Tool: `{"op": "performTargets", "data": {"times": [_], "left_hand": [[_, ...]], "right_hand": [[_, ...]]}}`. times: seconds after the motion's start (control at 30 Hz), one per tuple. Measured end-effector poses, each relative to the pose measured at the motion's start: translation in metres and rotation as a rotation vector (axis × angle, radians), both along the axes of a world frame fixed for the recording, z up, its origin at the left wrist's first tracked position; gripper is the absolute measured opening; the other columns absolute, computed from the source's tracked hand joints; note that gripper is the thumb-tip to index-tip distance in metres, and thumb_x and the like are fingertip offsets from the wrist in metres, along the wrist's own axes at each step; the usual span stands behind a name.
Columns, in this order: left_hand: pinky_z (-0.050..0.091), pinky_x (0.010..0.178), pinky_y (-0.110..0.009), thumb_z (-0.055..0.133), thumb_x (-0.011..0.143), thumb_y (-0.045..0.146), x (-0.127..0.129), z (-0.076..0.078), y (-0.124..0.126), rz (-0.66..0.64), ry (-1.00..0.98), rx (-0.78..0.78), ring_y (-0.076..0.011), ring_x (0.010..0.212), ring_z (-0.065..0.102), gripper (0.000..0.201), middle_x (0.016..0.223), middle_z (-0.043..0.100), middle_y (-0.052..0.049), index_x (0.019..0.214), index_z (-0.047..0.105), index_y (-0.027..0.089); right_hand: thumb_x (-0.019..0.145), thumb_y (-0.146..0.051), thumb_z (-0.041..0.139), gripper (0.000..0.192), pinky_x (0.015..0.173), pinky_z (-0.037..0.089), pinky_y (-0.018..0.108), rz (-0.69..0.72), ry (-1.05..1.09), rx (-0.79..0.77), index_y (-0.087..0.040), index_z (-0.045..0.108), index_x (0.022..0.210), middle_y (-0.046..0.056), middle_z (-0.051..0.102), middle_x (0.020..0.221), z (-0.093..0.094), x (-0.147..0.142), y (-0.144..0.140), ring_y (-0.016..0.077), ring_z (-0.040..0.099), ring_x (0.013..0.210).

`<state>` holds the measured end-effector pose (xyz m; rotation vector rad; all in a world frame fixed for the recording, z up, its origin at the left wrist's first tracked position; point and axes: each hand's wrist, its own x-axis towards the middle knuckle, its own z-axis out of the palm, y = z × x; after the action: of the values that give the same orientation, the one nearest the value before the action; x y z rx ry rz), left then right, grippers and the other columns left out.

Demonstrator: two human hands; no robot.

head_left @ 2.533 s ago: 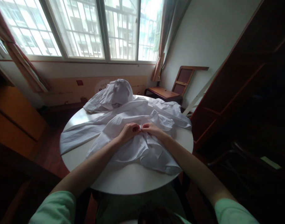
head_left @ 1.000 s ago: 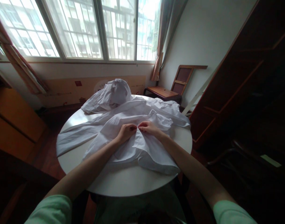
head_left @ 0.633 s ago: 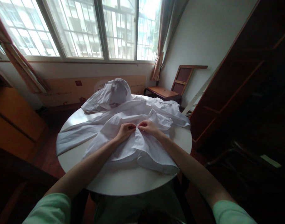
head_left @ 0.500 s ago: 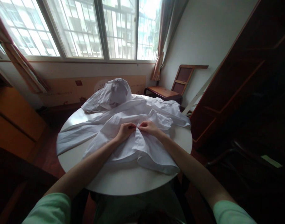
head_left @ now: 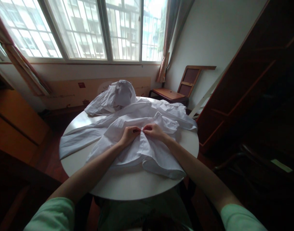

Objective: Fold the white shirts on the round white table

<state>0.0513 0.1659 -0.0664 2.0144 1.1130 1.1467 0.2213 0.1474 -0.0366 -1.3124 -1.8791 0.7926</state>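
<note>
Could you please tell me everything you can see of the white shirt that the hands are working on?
The shirt is white, thin, creased woven cloth, spread on the round white table. One long sleeve lies flat toward the table's left edge; the hem bunches in folds nearest the person. The left hand and right hand pinch its front edges together at the middle. Its far side touches a second crumpled white garment.

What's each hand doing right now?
Left hand: closed, pinching the white shirt.
Right hand: closed, pinching the same shirt front.
</note>
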Motion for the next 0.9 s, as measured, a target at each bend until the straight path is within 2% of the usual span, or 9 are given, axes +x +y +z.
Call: {"op": "performTargets", "data": {"times": [0.13, 0.27, 0.4, 0.5, 0.63, 0.9], "left_hand": [[0.045, 0.06, -0.022, 0.058, 0.07, 0.013, 0.0, -0.002, 0.0, -0.021, 0.053, 0.063, -0.012, 0.061, 0.058, 0.012, 0.068, 0.068, -0.002, 0.073, 0.069, 0.013], [0.043, 0.061, -0.021, 0.055, 0.073, 0.012, -0.001, -0.004, -0.002, -0.057, 0.188, 0.242, -0.0105, 0.062, 0.055, 0.011, 0.068, 0.064, 0.0, 0.073, 0.066, 0.015], [0.044, 0.067, -0.022, 0.054, 0.078, 0.013, -0.003, -0.001, -0.005, -0.102, 0.309, 0.385, -0.0122, 0.073, 0.057, 0.016, 0.083, 0.065, -0.002, 0.088, 0.065, 0.018], [0.044, 0.071, -0.023, 0.054, 0.08, 0.012, -0.002, 0.002, -0.008, -0.134, 0.382, 0.469, -0.0139, 0.081, 0.058, 0.014, 0.089, 0.064, -0.004, 0.087, 0.064, 0.019], [0.044, 0.069, -0.023, 0.053, 0.081, 0.011, -0.001, 0.004, -0.012, -0.095, 0.427, 0.506, -0.0145, 0.078, 0.058, 0.011, 0.083, 0.064, -0.004, 0.082, 0.063, 0.017], [0.044, 0.069, -0.024, 0.057, 0.079, 0.013, 0.002, 0.005, -0.015, 0.0, 0.433, 0.476, -0.0144, 0.075, 0.058, 0.007, 0.079, 0.063, -0.004, 0.078, 0.062, 0.017]], "right_hand": [[0.068, -0.019, 0.059, 0.011, 0.057, 0.04, 0.021, 0.029, 0.008, -0.087, -0.014, 0.066, 0.074, 0.002, 0.064, 0.068, 0.001, 0.001, 0.001, 0.0106, 0.052, 0.061], [0.067, -0.022, 0.059, 0.009, 0.053, 0.035, 0.02, 0.107, 0.048, -0.212, -0.013, 0.061, 0.069, -0.002, 0.056, 0.06, 0.001, 0.003, 0.002, 0.0082, 0.046, 0.055], [0.067, -0.028, 0.061, 0.015, 0.048, 0.028, 0.02, 0.16, 0.099, -0.349, -0.014, 0.056, 0.068, -0.005, 0.048, 0.054, 0.004, 0.006, 0.002, 0.0065, 0.039, 0.049], [0.065, -0.028, 0.062, 0.016, 0.047, 0.027, 0.02, 0.178, 0.146, -0.42, -0.014, 0.054, 0.066, -0.006, 0.045, 0.052, 0.006, 0.006, 0.001, 0.0059, 0.038, 0.048], [0.066, -0.024, 0.06, 0.012, 0.048, 0.027, 0.02, 0.177, 0.167, -0.467, -0.014, 0.054, 0.067, -0.006, 0.046, 0.051, 0.01, 0.005, -0.002, 0.0059, 0.037, 0.047], [0.065, -0.021, 0.06, 0.01, 0.048, 0.028, 0.02, 0.159, 0.222, -0.483, -0.014, 0.052, 0.067, -0.007, 0.047, 0.051, 0.012, 0.003, -0.004, 0.0049, 0.038, 0.046]]}}
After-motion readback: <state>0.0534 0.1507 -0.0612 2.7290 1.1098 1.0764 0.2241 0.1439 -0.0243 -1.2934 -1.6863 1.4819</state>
